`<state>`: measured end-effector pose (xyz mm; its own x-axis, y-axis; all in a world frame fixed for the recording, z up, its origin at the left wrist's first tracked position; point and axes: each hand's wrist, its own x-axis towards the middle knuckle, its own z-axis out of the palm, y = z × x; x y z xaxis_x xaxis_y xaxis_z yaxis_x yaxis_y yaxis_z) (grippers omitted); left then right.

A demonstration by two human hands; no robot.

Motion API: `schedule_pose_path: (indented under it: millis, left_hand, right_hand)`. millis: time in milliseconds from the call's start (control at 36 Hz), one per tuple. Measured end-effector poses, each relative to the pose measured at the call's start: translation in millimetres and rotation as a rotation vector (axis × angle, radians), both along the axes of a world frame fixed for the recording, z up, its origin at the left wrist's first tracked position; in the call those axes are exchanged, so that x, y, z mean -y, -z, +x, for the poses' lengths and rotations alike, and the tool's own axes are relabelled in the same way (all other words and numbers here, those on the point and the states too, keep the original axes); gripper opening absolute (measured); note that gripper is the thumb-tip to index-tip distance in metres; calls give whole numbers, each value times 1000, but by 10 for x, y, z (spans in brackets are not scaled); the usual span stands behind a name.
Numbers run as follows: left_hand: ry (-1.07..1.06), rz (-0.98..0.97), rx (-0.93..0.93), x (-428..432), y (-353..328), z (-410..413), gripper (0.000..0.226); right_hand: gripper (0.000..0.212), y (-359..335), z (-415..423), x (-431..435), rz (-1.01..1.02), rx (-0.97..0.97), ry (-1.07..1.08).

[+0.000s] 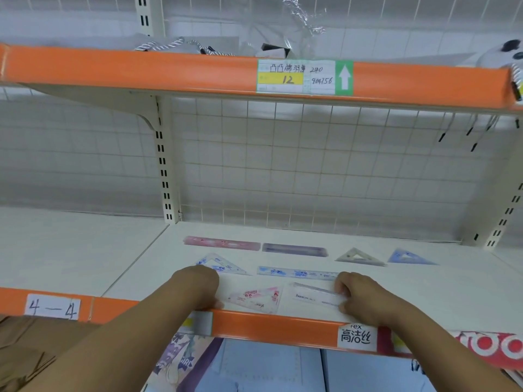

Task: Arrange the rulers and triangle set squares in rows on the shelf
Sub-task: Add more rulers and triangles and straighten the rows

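Note:
On the white shelf (pixel 424 292) lie rulers and set squares in rows. The back row holds a pink ruler (pixel 222 243), a purple ruler (pixel 294 249), a clear set square (pixel 359 257) and a blue set square (pixel 410 257). In the middle row are a blue-patterned set square (pixel 223 264) and a blue-patterned ruler (pixel 294 272). At the front lie a pink-patterned set square (pixel 256 299) and a clear ruler (pixel 317 296). My left hand (pixel 198 287) rests curled at the front edge, left of the pink set square. My right hand (pixel 359 295) pinches the clear ruler's right end.
An orange price rail (pixel 277 326) runs along the shelf's front edge. An upper shelf with an orange rail (pixel 169 72) hangs overhead. A wire grid back panel (pixel 311 171) closes the rear. Printed goods (pixel 184 360) sit on the shelf below.

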<state>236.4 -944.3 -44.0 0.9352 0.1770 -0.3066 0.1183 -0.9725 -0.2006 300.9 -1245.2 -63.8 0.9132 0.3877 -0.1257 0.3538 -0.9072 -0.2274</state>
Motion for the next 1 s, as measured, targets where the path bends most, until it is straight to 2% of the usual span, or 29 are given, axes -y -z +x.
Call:
schedule_pose_path:
  millis: [222, 333, 556, 778, 1000]
  left_hand:
    - [-6, 11, -25, 17, -13, 10, 54]
    - [-9, 13, -19, 11, 5, 4, 52]
    - [-23, 8, -22, 20, -6, 7, 54]
    - [-33, 9, -27, 32, -7, 6, 56]
    - [-51, 7, -32, 35, -11, 11, 56]
  right_hand:
    - [25, -67, -108, -40, 210, 159, -35]
    - [18, -80, -156, -42, 246, 161, -70]
    - [36, -6, -127, -76, 206, 178, -105]
    - [35, 32, -67, -74, 139, 219, -122]
    - [35, 34, -20, -112, 197, 211, -104]
